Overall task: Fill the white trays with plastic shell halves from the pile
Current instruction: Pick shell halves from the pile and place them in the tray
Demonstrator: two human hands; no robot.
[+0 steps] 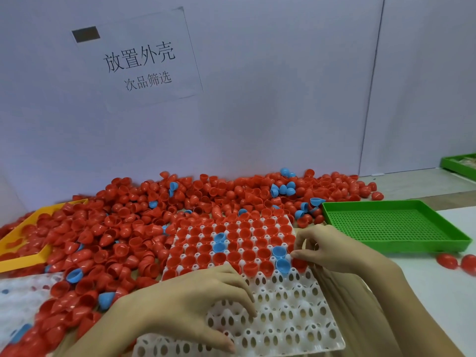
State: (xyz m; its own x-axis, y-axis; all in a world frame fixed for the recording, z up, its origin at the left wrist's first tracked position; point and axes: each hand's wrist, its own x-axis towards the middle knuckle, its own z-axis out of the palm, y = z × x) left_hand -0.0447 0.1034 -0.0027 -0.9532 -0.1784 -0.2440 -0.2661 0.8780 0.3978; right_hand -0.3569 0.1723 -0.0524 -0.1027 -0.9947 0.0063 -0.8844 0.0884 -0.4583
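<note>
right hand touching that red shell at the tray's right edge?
Touching. The head view shows the right hand with its thumb and fingers pinching the red shell at the white tray's right edge, no gap visible.

Looks like a small factory or assembly-line workstation, not anyone's home. There's a printed paper sign (140, 59) in Chinese characters taped to a plain white partition wall (270, 99), and the bench in front of it is buried under a huge pile of red and blue plastic shell halves (144, 222). Add the white cell tray (283, 305), the perforated green tray (394, 225), a yellow tray (23, 258) and another green bin (461, 163) at the far right, and it reads as a manual sorting station.
</note>
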